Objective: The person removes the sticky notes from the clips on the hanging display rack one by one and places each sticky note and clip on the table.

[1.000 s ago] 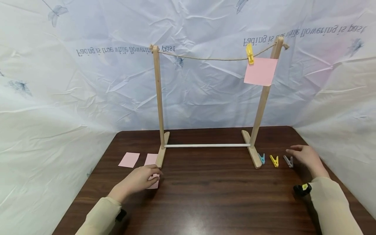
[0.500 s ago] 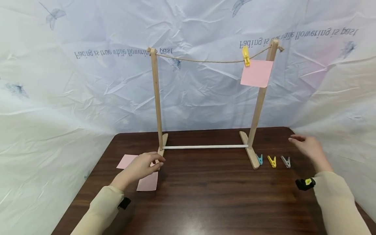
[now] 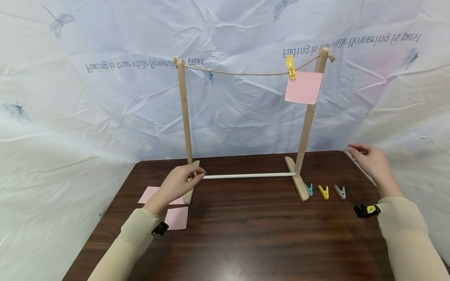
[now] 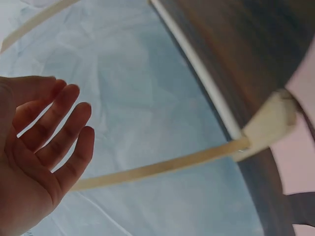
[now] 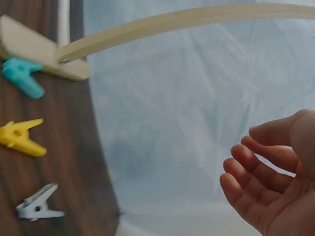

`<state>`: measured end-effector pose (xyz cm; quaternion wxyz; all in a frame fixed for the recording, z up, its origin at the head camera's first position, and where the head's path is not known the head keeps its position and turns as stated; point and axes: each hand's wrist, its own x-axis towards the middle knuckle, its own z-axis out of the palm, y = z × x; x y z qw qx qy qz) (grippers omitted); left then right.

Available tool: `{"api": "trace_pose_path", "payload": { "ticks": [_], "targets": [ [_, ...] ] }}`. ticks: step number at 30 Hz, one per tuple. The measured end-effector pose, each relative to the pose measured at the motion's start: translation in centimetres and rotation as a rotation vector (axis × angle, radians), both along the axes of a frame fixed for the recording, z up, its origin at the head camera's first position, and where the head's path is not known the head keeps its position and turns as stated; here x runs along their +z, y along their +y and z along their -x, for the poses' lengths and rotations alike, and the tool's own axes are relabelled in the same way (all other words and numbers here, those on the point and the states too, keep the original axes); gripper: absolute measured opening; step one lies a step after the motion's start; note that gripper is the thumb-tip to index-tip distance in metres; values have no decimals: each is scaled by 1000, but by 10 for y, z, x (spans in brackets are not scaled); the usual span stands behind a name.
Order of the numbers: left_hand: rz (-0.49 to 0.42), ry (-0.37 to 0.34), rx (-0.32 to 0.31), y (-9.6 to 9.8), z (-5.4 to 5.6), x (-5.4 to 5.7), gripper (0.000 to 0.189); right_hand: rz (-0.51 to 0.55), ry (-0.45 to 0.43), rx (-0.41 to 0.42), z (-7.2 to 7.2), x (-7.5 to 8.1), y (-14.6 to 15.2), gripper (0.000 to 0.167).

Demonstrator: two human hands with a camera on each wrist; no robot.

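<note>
My left hand (image 3: 179, 183) is raised in front of the wooden stand's left post (image 3: 184, 113). Its fingers are loosely bent, and the left wrist view shows the palm (image 4: 34, 172) with nothing in it. On the other side my right hand (image 3: 374, 166) hovers above the table's right edge, beyond a grey clothespin (image 3: 340, 191); in the right wrist view its relaxed fingers (image 5: 256, 172) hold nothing. A yellow clothespin (image 3: 291, 67) fastens a pink paper square (image 3: 303, 89) to the twine (image 3: 239, 74), near the right post (image 3: 307, 125).
Beside the stand's right foot (image 3: 297, 179) lie a blue clothespin (image 3: 309, 189) and another yellow clothespin (image 3: 324, 192). Pink paper squares (image 3: 177, 218) lie by the left foot, one partly behind my left hand. A white rod (image 3: 249, 175) joins the feet. Printed sheeting (image 3: 239, 125) surrounds the table (image 3: 246, 226).
Both hands have risen from the table. My left hand moved up and right, off the paper squares; my right hand moved up, away from the grey clothespin. The head view has shifted slightly.
</note>
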<state>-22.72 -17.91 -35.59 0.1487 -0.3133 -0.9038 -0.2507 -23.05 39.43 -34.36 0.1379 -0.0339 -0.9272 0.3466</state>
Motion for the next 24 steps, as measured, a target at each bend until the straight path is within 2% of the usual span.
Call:
{"api": "trace_pose_path", "payload": {
  "ticks": [4,8,17,20,24],
  "targets": [
    [-57,36,1,11,5,12,11,16,68,-24,0,15,-5,65],
    [-97,52,-24,24,9,22,15,44,144,-36,2,29,-9,61],
    [-210,44,-100,51,22,51,17,201,332,3,12,65,-21,39],
    [-207,45,-108,60,28,62,18,223,357,11,13,77,-26,32],
    [-204,49,-112,70,36,78,19,224,367,0,15,93,-35,33]
  ]
}}
